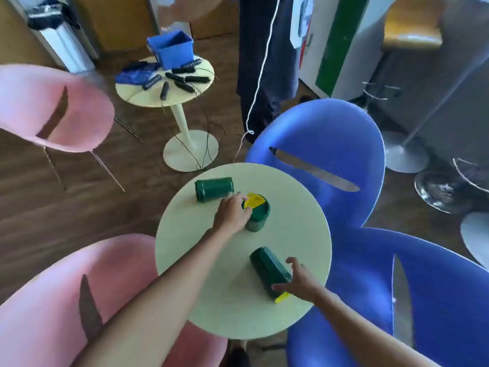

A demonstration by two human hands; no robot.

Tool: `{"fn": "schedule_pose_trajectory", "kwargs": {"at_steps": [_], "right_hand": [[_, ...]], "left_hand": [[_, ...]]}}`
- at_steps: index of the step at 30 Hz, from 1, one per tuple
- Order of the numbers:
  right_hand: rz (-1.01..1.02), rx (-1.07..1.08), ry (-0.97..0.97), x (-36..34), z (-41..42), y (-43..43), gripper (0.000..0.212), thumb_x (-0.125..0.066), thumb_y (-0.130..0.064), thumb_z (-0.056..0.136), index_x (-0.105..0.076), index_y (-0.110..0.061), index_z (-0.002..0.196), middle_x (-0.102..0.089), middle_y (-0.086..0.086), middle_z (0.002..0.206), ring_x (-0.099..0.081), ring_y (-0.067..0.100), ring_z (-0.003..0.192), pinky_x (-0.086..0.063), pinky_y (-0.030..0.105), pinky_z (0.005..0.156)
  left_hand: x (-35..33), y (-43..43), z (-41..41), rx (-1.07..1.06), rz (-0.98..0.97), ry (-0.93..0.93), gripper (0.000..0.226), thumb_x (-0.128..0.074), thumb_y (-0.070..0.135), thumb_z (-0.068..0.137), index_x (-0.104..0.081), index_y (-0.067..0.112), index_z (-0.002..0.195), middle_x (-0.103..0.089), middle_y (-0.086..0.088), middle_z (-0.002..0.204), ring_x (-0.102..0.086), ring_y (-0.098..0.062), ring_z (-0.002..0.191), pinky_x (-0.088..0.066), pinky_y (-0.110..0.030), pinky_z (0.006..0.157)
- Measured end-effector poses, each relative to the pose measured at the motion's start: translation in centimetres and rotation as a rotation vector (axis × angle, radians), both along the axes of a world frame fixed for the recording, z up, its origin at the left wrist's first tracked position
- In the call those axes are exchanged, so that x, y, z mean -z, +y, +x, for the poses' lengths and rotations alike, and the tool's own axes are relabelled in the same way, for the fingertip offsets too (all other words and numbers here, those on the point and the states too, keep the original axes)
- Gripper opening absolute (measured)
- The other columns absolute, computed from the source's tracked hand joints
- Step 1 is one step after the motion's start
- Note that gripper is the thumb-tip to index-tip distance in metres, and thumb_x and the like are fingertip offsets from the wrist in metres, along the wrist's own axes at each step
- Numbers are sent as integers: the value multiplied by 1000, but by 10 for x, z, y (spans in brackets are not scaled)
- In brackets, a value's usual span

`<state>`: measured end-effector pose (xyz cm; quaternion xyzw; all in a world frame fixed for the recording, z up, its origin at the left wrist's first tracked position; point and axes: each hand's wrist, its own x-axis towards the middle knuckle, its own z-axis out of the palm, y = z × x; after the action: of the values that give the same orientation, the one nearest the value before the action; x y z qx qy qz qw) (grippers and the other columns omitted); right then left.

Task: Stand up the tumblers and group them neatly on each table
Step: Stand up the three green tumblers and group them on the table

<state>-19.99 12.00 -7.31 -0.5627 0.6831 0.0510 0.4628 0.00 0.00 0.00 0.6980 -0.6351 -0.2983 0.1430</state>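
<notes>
Ringed by glossy pink and blue chairs, the round pale counter carries three green tumblers: the left hand grips the upright tumbler, the right hand spreads open against a fallen tumbler, another tumbler lying beyond.

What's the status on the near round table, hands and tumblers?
Left hand gripping upright green tumbler with yellow lid. Right hand open, closing on toppled green tumbler near table edge. Third green tumbler lies on its side. Nothing in the way.
</notes>
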Motion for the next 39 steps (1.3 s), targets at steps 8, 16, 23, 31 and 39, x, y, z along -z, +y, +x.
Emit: {"fn": "schedule_pose_trajectory", "kwargs": {"at_steps": [8, 16, 23, 31, 39], "right_hand": [[-20, 262, -105, 31, 18, 29, 105, -86, -34, 61, -28, -19, 146, -46, 8, 133, -46, 23, 122, -37, 23, 98], [-122, 432, -120, 13, 46, 23, 92, -82, -34, 63, -30, -23, 138, -39, -2, 123, -45, 13, 107, -37, 19, 87], [-250, 376, 30, -17, 80, -26, 91, -75, -44, 63, -31, -24, 141, -39, 5, 127, -41, 26, 116, -38, 32, 98], [-274, 356, 150, -20, 104, -64, 88, -75, -48, 62, -37, -11, 132, -43, 6, 123, -40, 28, 110, -37, 30, 92], [-297, 309, 168, -18, 109, -65, 92, -76, -49, 65, -36, -11, 139, -42, 6, 130, -39, 29, 114, -39, 32, 94]], "left_hand": [[43, -55, 2, 99, 135, 101, 59, -65, 20, 88, -45, 12, 143, -48, -17, 142, -47, -33, 130, -34, -33, 106], [63, -60, 8, 33, 191, 287, 49, -71, 19, 84, -59, 16, 132, -66, -7, 123, -60, -26, 113, -42, -25, 90], [62, -62, 14, 48, 205, 338, 50, -74, 19, 83, -59, 15, 131, -66, -7, 126, -59, -25, 117, -42, -26, 95], [67, -63, 17, 56, 204, 370, 52, -75, 21, 83, -59, 15, 132, -67, -6, 125, -60, -23, 115, -41, -21, 91], [73, -63, 20, 69, 207, 428, 53, -74, 21, 84, -58, 15, 134, -66, -6, 126, -61, -21, 114, -41, -20, 89]]}}
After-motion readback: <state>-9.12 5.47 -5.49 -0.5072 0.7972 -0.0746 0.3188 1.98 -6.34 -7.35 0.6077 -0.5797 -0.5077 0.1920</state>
